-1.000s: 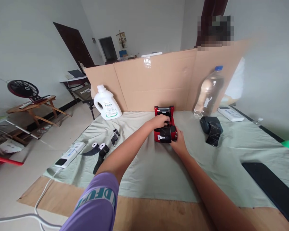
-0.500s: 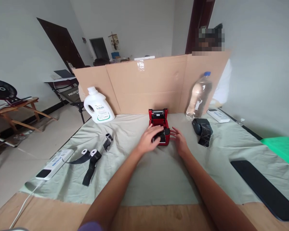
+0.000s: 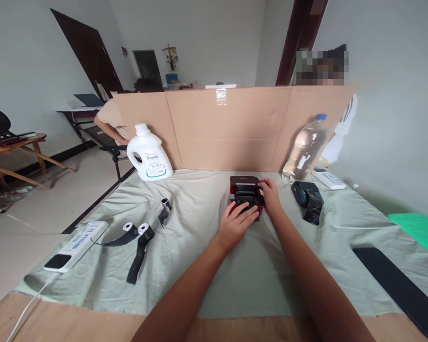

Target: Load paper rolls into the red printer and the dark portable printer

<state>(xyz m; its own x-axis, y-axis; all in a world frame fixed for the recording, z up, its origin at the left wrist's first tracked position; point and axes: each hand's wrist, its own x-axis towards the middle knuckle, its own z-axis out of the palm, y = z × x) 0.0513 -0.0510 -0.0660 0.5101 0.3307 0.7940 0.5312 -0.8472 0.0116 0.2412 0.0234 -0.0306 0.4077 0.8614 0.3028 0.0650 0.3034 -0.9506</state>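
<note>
We find the small red printer [image 3: 246, 186] at the centre of the frame, standing on the pale green cloth [image 3: 242, 256] just below the cardboard screen [image 3: 228, 128], its lid down. Our left hand [image 3: 236, 222] lies on its front lower-left edge, fingers spread and flat, clasping nothing. Our right hand [image 3: 271, 196] touches its right side with fingertips; it grips nothing either. Right of centre a black device [image 3: 306, 199] sits near a clear water bottle [image 3: 303, 149]. A white detergent jug [image 3: 148, 154] stands upper left; black ribbon rolls [image 3: 139, 235] lie lower left.
</note>
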